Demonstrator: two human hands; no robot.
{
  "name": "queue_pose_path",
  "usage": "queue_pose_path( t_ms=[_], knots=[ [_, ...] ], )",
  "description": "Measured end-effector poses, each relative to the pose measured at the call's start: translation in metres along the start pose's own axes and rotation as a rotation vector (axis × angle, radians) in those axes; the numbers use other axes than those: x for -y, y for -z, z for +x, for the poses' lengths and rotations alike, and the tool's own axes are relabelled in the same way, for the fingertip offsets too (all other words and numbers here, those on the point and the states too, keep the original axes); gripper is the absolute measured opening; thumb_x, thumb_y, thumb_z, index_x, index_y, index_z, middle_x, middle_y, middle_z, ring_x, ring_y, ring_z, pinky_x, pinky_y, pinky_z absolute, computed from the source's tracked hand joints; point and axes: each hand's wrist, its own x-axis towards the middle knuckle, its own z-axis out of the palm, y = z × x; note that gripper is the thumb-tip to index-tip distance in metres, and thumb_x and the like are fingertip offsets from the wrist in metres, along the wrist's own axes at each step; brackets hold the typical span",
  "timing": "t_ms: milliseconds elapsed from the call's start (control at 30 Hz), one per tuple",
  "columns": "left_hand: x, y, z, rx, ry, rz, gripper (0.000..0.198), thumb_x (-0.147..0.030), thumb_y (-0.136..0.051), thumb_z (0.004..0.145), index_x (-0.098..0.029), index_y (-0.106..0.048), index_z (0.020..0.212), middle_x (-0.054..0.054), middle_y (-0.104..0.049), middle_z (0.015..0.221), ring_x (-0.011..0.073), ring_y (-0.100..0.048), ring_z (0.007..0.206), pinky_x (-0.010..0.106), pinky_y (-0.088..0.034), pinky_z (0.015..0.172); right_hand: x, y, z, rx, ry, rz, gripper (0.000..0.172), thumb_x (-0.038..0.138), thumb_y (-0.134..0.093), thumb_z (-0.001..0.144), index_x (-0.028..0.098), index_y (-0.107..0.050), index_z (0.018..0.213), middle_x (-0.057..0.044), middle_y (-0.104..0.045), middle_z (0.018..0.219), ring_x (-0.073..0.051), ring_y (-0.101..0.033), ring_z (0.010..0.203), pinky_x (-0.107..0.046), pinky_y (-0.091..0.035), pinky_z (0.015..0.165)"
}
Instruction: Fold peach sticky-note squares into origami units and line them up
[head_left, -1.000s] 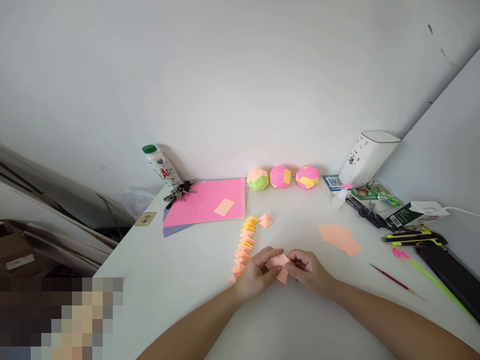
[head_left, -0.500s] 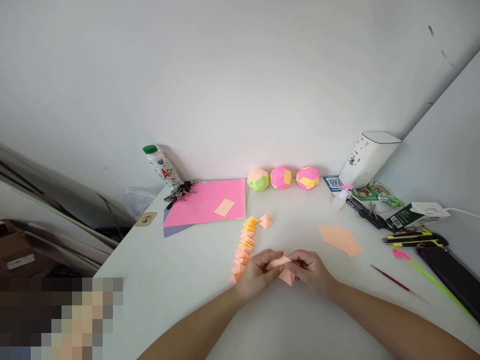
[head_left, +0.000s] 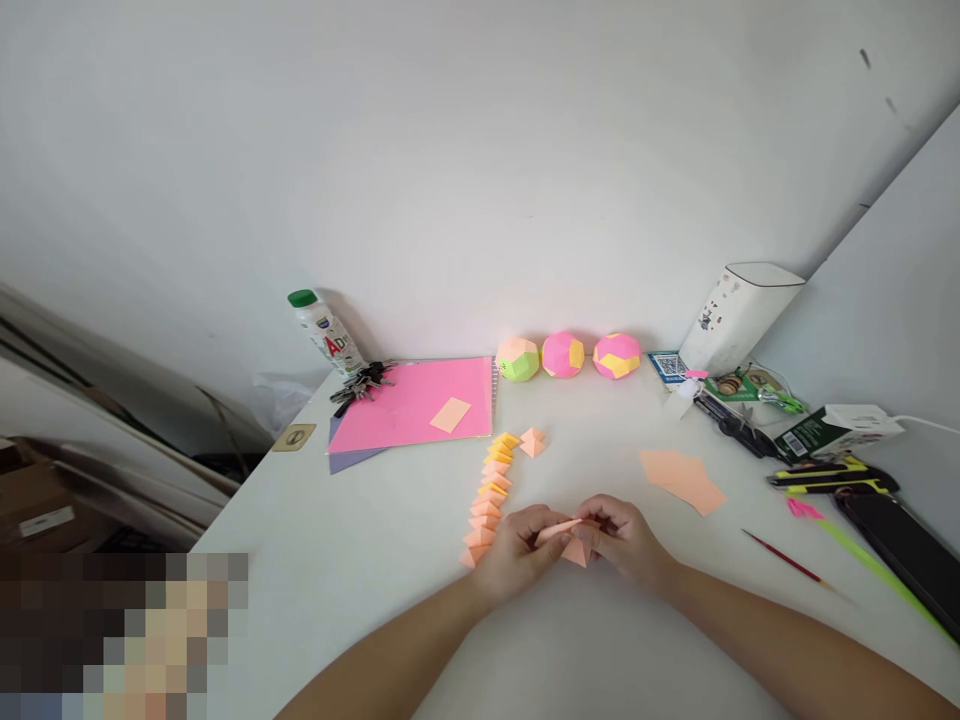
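Note:
Between my two hands is a peach-coloured folded paper piece (head_left: 576, 551), held above the white table near its front. My left hand (head_left: 521, 550) pinches its left side with thumb and fingers. On the other side, my right hand (head_left: 619, 535) grips the right edge, thumb in front, fingers partly hidden behind the paper. Just left of my left hand runs a row of folded paper units (head_left: 484, 508), peach and yellow; its near end is close to my wrist. One more peach folded unit (head_left: 533, 442) stands beside the far end of that row.
Three paper balls (head_left: 562, 355) line the wall. Pink paper (head_left: 412, 400), keys (head_left: 364, 385) and a bottle (head_left: 326, 330) are at left. Peach sheets (head_left: 682, 480), a thin brush (head_left: 784, 556), a utility knife (head_left: 832, 475), a white box (head_left: 739, 320) and a black case (head_left: 907, 550) are at right.
The paper piece has tilted in my hands, so its upper flap now shows nearly edge-on. My right fingers have shifted slightly. Everything else stays in place.

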Motion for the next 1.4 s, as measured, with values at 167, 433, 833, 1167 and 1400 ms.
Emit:
queue_pose_path(
  t_ms=[167,433,833,1167,1400],
  knots=[
    [0.0018,-0.0006,-0.0005,0.006,-0.005,0.012,0.027,-0.036,-0.051,0.087,-0.019,-0.071,0.093,0.005,-0.061,0.078,0.0172,-0.057,0.074,0.027,-0.045,0.068,-0.0005,0.0017,0.001,0.017,0.004,0.039,0.024,0.041,-0.065,0.08,0.018,-0.06,0.076,0.004,-0.056,0.055,-0.012,-0.055,0.051,-0.026,-0.046,0.052],
    [0.003,-0.0004,0.0001,0.007,-0.015,-0.017,0.025,-0.034,-0.052,0.087,-0.018,-0.071,0.093,0.005,-0.061,0.077,0.0171,-0.057,0.073,0.027,-0.045,0.066,0.0005,0.0022,0.0014,-0.006,-0.038,0.053,0.023,0.04,-0.068,0.078,0.018,-0.061,0.076,0.004,-0.053,0.056,-0.012,-0.053,0.051,-0.025,-0.045,0.051],
    [0.004,0.0001,0.0016,0.033,-0.046,-0.016,0.027,-0.033,-0.049,0.089,-0.017,-0.07,0.095,0.004,-0.059,0.075,0.0146,-0.053,0.069,0.026,-0.042,0.064,-0.0029,0.0044,0.0021,0.011,-0.034,0.098,0.02,0.036,-0.068,0.078,0.017,-0.064,0.076,0.004,-0.052,0.057,-0.011,-0.051,0.053,-0.025,-0.045,0.052],
    [0.0029,-0.0002,0.0019,0.056,-0.062,-0.024,0.033,-0.038,-0.046,0.09,-0.014,-0.066,0.076,-0.001,-0.047,0.061,0.0107,-0.042,0.058,0.023,-0.034,0.054,-0.0012,0.0063,0.0029,0.009,-0.034,0.134,0.017,0.033,-0.069,0.078,0.017,-0.067,0.074,0.002,-0.055,0.06,-0.011,-0.052,0.055,-0.024,-0.044,0.052],
    [0.0036,-0.0016,0.0012,0.007,0.05,-0.18,0.034,-0.044,-0.057,0.083,-0.018,-0.066,0.103,0.006,-0.063,0.083,0.0155,-0.055,0.07,0.027,-0.043,0.063,0.0007,0.0047,0.0001,0.002,-0.065,0.18,0.02,0.036,-0.065,0.081,0.017,-0.066,0.077,0.001,-0.056,0.061,-0.012,-0.053,0.056,-0.024,-0.045,0.052]
  ],
)
